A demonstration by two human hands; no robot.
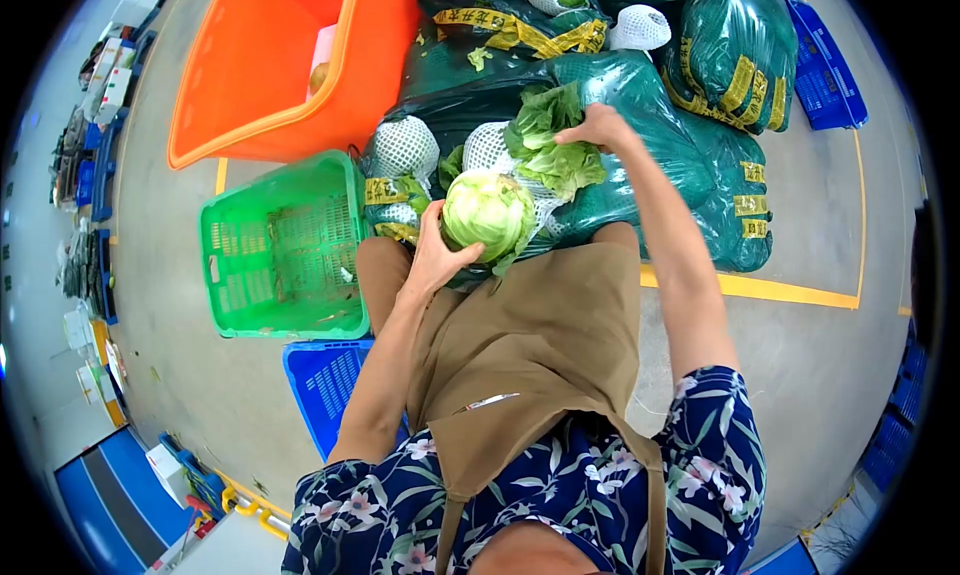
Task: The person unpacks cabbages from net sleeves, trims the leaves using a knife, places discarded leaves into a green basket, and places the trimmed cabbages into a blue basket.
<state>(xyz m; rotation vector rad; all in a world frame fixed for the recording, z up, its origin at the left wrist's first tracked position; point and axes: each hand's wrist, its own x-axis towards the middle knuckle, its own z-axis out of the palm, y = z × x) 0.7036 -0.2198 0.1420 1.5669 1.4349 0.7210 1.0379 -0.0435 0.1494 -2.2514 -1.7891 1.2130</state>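
Observation:
A pale green cabbage [488, 215] rests above my lap, with its outer leaves off. My left hand [440, 255] grips it from the left and below, thumb along its lower side. My right hand [603, 132] pinches darker, loose cabbage leaves [556, 150] just right of the cabbage; its fingertips are partly hidden. Beneath both lies an opened dark green plastic bag [632, 125] holding cabbages in white foam nets [405, 147]. A further foam net [487, 147] shows partly behind the cabbage and the leaves.
At the left stand a green crate [285, 320] with dirt and scraps inside and a large orange bin [255, 65]. A blue crate [325, 380] sits by my left leg. More filled green bags [738, 50] are stacked ahead, with a blue basket [825, 65] beyond them.

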